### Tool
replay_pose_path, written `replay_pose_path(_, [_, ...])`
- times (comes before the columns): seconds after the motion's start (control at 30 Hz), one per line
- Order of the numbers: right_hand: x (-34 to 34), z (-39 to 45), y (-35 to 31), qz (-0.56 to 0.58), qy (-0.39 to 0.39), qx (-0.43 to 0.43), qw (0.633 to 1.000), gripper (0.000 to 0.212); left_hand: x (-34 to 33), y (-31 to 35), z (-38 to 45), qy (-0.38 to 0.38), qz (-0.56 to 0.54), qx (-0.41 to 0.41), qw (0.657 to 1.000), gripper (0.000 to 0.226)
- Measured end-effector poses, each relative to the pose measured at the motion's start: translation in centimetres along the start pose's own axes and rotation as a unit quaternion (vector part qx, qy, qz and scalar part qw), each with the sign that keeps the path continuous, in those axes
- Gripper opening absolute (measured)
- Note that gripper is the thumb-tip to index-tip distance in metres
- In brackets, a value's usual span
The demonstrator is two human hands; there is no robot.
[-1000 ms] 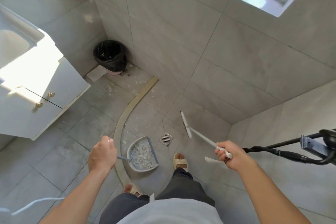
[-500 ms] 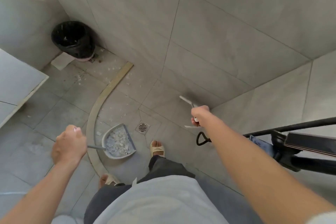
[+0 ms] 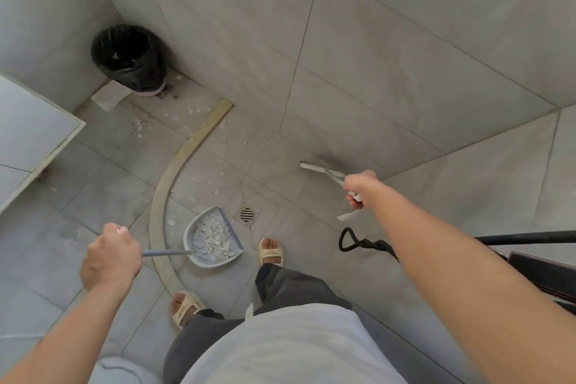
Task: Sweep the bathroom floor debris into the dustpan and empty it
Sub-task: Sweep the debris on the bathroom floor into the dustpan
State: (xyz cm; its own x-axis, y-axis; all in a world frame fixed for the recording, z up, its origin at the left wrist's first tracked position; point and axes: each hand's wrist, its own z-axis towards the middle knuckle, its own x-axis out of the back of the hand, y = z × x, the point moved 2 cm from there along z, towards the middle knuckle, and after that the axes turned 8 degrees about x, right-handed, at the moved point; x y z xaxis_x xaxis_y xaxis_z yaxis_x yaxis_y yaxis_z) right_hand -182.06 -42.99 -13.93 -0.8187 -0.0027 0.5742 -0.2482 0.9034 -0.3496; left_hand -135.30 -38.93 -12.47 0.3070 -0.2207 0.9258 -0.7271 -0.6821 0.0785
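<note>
My left hand [image 3: 109, 259] gripped the long handle of the dustpan [image 3: 213, 238], fingers curled round it; the handle ran left to right, so the loaded pan lay to the right of that grip, near my feet and beside the floor drain [image 3: 247, 214]. My right hand [image 3: 358, 188] gripped the broom [image 3: 324, 171] by its handle, the white head pointing far-left and away from the grip, close to the foot of the wall. The bin [image 3: 129, 58] stood in the far-left corner, well apart from the pan, and my left hand was the nearer to it; I judged the emptying step turned on that gap. Loose debris [image 3: 193, 111] remained on the tiles between pan and bin. The fingers of both hands were hidden behind the knuckles, and I could not make out whether the broom head touched the floor.
</note>
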Motion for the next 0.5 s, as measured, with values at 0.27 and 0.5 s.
replay_pose_path(0.27, [2.5,2.6,-0.8,0.034,0.023,-0.019,0.999,0.034,0.0,-1.3,0.8,0.018,-0.005,0.017,1.0,0.031])
replay_pose_path(0.5, [2.0,3.5,2.1,0.084,-0.022,-0.105,0.991,0.017,-0.6,-2.4,0.1,0.032,-0.012,0.014,0.999,0.03])
